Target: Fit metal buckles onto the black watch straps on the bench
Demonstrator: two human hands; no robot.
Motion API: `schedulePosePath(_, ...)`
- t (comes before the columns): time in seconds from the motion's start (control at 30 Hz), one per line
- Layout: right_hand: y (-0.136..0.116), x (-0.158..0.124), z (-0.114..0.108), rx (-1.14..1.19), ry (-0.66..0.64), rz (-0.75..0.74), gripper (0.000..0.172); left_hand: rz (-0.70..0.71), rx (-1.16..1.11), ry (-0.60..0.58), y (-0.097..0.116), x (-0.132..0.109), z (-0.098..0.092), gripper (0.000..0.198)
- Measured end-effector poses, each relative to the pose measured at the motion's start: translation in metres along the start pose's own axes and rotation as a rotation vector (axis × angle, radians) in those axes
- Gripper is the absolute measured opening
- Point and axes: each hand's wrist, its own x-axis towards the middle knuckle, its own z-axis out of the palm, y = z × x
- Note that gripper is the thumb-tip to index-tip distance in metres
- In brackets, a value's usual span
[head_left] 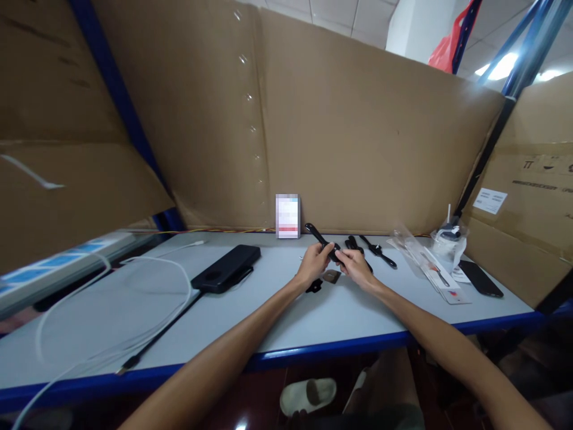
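Both of my hands are closed on a glossy black tool with a long rounded handle, its exact kind unclear. My left hand [314, 263] grips near its middle, and the black tool [316, 233] sticks out up and to the left. My right hand [356, 266] holds the other end, thumb close to the left thumb. Below the hands, a small black part [314, 286] and a small brown flat piece [331, 276] lie on the table. Just right of them rest a similar black tool [378, 251] and, partly behind my right hand, another black item [353, 243].
A phone with a lit screen [287, 216] leans against the cardboard wall [358, 137]. A black power bank [226, 269] with cables lies left, beside a power strip [67, 263]. Clear packages [430, 266], a bagged cup [445, 242] and a dark phone [481, 279] are right. The table has a blue edge [331, 351].
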Motion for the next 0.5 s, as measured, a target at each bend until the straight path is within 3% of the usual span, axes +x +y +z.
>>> schedulePosePath(0.5,-0.0031,-0.0017,-0.0024,-0.032,-0.040,-0.045,0.050,0.036,0.037,0.046,-0.0045,0.0007,-0.0002,0.045)
